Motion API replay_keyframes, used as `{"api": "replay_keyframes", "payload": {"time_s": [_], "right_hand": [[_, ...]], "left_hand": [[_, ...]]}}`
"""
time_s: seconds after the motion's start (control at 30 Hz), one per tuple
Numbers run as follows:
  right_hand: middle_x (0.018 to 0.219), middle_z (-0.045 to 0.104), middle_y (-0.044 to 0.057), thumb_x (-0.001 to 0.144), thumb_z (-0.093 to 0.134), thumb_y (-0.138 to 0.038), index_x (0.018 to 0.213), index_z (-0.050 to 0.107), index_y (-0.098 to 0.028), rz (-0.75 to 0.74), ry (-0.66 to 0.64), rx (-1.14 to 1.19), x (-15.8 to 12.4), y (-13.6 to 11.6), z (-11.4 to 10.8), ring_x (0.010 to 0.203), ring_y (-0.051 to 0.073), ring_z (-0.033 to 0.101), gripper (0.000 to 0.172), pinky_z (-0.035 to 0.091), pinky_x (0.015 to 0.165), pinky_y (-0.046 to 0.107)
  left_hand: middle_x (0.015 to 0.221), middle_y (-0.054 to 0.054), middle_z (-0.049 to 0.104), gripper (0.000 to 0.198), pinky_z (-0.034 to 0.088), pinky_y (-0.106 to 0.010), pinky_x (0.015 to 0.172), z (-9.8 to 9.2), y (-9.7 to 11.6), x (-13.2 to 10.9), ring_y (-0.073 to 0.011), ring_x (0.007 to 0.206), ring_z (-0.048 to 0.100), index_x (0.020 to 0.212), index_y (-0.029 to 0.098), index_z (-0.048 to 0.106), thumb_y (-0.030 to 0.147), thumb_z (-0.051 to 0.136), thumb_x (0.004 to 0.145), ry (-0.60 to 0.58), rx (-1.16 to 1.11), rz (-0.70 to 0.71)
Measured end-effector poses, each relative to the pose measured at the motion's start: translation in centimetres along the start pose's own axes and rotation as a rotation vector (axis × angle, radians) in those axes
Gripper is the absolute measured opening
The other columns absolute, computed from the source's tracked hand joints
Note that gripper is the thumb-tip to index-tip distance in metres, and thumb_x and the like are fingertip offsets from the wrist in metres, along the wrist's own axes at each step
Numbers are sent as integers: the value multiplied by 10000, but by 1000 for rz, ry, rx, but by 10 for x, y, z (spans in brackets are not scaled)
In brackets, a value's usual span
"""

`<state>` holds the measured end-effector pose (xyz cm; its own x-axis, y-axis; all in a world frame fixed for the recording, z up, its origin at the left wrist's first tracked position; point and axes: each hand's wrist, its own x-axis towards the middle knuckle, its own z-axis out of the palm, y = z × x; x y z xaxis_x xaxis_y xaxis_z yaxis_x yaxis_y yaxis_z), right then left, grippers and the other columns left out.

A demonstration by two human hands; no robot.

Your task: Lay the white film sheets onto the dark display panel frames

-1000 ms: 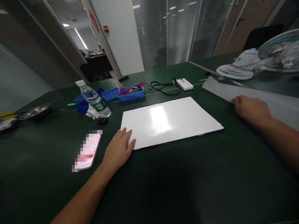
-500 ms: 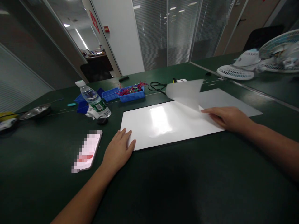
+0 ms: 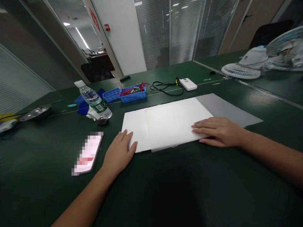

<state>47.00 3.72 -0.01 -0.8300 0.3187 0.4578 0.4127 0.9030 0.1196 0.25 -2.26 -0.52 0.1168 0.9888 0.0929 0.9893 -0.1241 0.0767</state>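
The right grip (image 3: 218,131) rests palm-down on the translucent sheet (image 3: 182,118), over the right near part of the white board (image 3: 136,124).
Its fingers stretch leftward, nearly together, pinching nothing; the left grip (image 3: 119,149) lies with fingers spread at the board's near left corner, also clasping nothing. The sheet's long axis runs left to right along the board, past its right edge over the bench (image 3: 170,189); its left edge stops short of the board's, leaving a bare strip by the left grip.
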Motion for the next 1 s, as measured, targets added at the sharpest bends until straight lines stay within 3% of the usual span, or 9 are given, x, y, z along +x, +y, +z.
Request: {"api": "replay_keyframes", "payload": {"time_s": [0.07, 0.17, 0.33, 0.43, 0.53, 0.77, 0.9, 1.0], "right_hand": [[1346, 790, 84, 1047, 650, -370, 1358, 787, -242, 104, 38, -33, -3, 3, -4, 1189, 270, 765, 363, 610, 1014, 409], [1287, 804, 110, 1080, 555, -449, 1306, 817, -225, 448, 48, -135, -16, 21, -14, 1150, 307, 765, 413, 588, 993, 440], [1351, 759, 203, 1088, 362, -622, 1362, 803, -178, 1155, -212, -334, -46, 64, -25, 1161, 405, 715, 683, 544, 865, 491], [1323, 765, 215, 1065, 296, -722, 1433, 770, -196, 1378, -323, -325, -56, 76, -23, 1106, 420, 716, 798, 539, 834, 505], [1277, 777, 212, 1048, 264, -762, 1444, 767, -209, 1406, -360, -309, -51, 73, -16, 1069, 426, 723, 846, 550, 833, 520], [1342, 768, 149, 1060, 288, -725, 1456, 763, -265, 1261, -348, -238, -25, 52, -9, 1096, 390, 734, 771, 572, 890, 523], [1388, 746, 168, 1058, 216, -754, 1482, 737, -237, 1288, -316, -302, -34, 59, -12, 1167, 407, 724, 848, 571, 932, 538], [1382, 738, 225, 1026, 190, -825, 1565, 665, -199, 1407, -333, -364, -51, 74, -15, 1203, 449, 711, 953, 557, 954, 576]], "left_hand": [[1698, -186, 531, 640, 396, -559, 1318, 0, 0, 0, -389, 1614, 452, 1570, 131, 620, 535, 479, 1093, 6, -1, 3], [1702, -194, 523, 647, 388, -567, 1321, 0, 0, 0, -397, 1618, 443, 1580, 124, 612, 529, 472, 1095, -7, -5, 6], [1702, -196, 522, 643, 389, -572, 1319, -1, 1, 0, -400, 1613, 450, 1572, 122, 618, 521, 466, 1092, -1, -4, 2], [1700, -197, 524, 651, 390, -575, 1316, -2, 1, 0, -399, 1616, 444, 1572, 121, 617, 531, 443, 1097, -10, -18, 4], [1699, -206, 522, 669, 363, -568, 1330, -2, 1, -1, -397, 1624, 432, 1570, 106, 619, 535, 383, 1113, -19, -43, 7], [1706, -199, 517, 709, 362, -564, 1332, -7, 5, -2, -392, 1631, 422, 1578, 110, 614, 578, 352, 1115, -26, -73, -13], [1703, -199, 521, 700, 360, -558, 1335, -7, 6, -3, -389, 1628, 428, 1570, 109, 620, 579, 379, 1109, -23, -60, -14], [1698, -188, 531, 681, 377, -554, 1325, -6, 6, -3, -380, 1620, 443, 1562, 129, 626, 582, 400, 1106, -8, -48, -12]]}}
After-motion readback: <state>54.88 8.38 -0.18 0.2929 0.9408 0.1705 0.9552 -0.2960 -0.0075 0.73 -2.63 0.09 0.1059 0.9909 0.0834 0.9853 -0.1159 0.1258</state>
